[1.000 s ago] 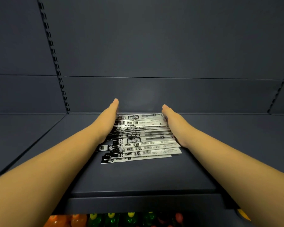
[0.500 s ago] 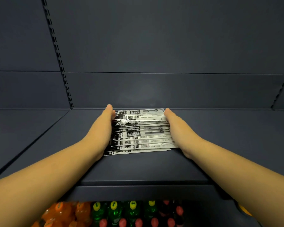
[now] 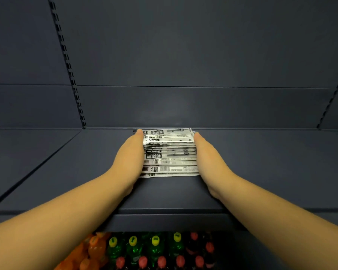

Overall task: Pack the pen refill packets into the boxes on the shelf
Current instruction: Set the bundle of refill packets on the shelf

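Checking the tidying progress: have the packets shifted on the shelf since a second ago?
Yes. The packets now lie squared up between the left hand and right hand, pushed farther back to the shelf's rear wall.

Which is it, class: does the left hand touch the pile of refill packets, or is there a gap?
Touching. The head view shows the left hand pressed flat against the packets' left ends.
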A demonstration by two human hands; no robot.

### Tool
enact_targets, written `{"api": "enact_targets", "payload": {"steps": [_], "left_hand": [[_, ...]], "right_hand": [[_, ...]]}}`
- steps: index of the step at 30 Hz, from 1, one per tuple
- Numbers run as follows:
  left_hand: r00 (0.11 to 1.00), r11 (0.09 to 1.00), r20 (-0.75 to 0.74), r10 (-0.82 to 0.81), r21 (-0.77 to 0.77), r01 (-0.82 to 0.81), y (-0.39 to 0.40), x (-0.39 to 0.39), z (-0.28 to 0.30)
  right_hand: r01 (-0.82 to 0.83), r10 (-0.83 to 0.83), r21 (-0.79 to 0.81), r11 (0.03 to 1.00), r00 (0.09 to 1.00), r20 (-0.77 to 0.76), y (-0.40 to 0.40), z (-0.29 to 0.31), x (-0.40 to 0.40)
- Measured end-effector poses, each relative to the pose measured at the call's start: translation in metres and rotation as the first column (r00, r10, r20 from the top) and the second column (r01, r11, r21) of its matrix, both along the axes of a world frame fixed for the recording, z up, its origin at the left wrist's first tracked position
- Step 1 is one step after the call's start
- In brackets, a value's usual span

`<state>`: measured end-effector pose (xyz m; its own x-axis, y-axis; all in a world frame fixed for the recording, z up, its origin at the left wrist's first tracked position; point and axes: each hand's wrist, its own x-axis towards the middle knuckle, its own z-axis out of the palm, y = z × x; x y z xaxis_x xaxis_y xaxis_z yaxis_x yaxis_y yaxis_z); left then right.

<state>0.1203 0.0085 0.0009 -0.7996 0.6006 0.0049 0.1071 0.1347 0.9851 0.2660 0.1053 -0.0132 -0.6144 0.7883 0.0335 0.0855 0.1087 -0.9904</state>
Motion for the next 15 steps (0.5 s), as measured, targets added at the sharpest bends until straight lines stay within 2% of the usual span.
{"api": "enact_targets", "payload": {"steps": [2,7,12,15], "left_hand": [[0.997,0.999,-0.061,-0.042,0.0,0.043,-0.011,0.013,-0.005],[0.998,0.998,-0.026,0.064,0.013,-0.064,-0.016,0.001,-0.001],[0.999,0.999,-0.049,-0.011,-0.044,0.008,-0.016,0.015,0.012],[0.997,0.999,-0.075,0.035,-0.021,-0.036,-0.015,0.011,0.012]], "right_hand": [[0.012,-0.012,0.003,1.0,1.0,0.01,0.002,-0.001,-0.001],[0.013,-0.013,-0.01,1.0,1.0,-0.02,0.012,-0.004,0.007],[-0.047,0.047,-0.016,0.999,0.999,0.022,0.003,-0.003,0.002],[-0.008,0.008,-0.022,1.0,0.999,0.036,0.004,-0.004,0.005]]}}
